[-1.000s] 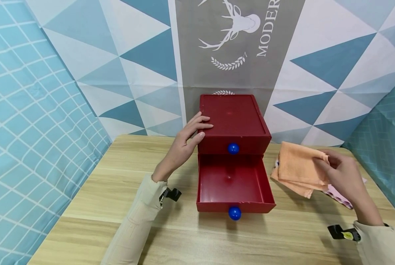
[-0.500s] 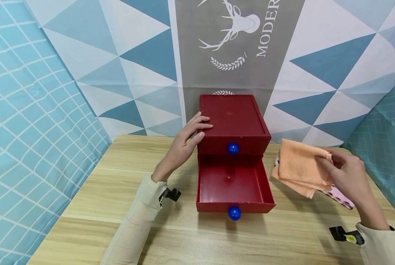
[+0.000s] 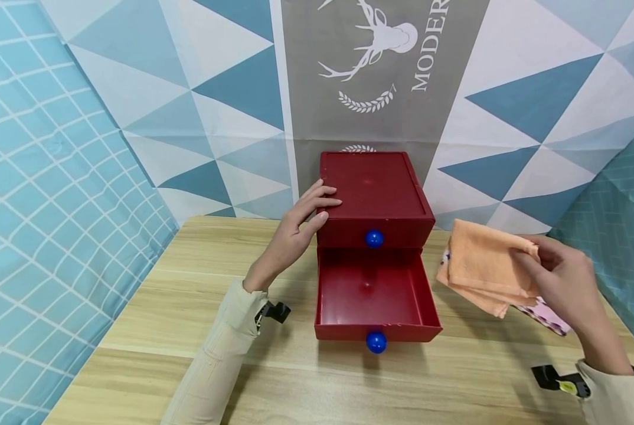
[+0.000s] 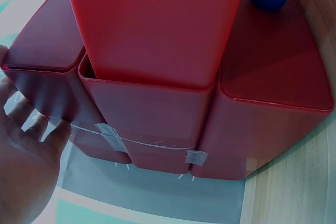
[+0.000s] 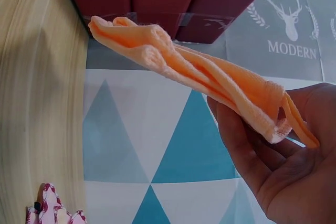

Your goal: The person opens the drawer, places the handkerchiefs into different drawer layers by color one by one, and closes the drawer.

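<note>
A red drawer cabinet [image 3: 375, 183] stands at the back of the table with blue ball knobs. Its middle drawer [image 3: 367, 301] is pulled out, and nothing lies inside it. My left hand [image 3: 294, 235] rests on the cabinet's left top edge, fingers extended; the left wrist view shows the hand [image 4: 26, 161] against the red side. To the right of the cabinet, my right hand [image 3: 564, 280] pinches a folded orange cloth [image 3: 481, 260] by its right edge. In the right wrist view the cloth [image 5: 210, 77] hangs above the table in several layers.
A pink cloth with a dark red patterned edge [image 3: 548, 316] lies on the wooden table [image 3: 274, 378], partly hidden below the orange one. Another patterned bit [image 3: 445, 258] peeks out at the orange cloth's left. A geometric-print backdrop [image 3: 232, 88] rises behind the table.
My right hand has moved slightly right with the orange cloth, which has lifted a little at its upper left corner. My left hand and the cabinet have stayed still.
</note>
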### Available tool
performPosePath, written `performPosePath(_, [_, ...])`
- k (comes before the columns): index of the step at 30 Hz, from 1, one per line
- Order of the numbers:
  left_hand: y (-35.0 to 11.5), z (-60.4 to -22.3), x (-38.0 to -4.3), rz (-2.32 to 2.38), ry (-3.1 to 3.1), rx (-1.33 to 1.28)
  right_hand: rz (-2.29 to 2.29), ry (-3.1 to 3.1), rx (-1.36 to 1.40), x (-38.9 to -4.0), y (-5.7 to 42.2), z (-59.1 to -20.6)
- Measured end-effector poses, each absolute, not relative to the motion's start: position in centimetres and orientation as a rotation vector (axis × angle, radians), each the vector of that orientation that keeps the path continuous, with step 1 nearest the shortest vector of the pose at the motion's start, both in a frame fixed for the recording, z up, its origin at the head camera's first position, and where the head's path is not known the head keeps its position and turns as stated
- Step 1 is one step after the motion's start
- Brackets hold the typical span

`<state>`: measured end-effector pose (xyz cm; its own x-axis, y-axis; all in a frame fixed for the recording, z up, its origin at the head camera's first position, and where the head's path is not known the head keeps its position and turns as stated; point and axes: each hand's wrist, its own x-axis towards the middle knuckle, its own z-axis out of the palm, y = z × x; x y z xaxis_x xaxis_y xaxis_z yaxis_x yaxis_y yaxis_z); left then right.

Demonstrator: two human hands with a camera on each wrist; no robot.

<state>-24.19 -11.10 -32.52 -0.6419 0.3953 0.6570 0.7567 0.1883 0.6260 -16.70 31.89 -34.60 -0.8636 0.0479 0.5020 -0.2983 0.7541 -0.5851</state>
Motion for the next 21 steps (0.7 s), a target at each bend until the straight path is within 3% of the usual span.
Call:
performPosePath(13, [-11.0, -31.8, -23.5, -1.459, -2.138, -1.078, 0.944, -2.419, 0.181, -16.1, 31.5, -33.7])
performPosePath(21, [-11.3, -34.2, -25.9, -1.41, -2.124, -1.078, 0.958, -2.37, 0.156, -15.6, 31.5, -33.2])
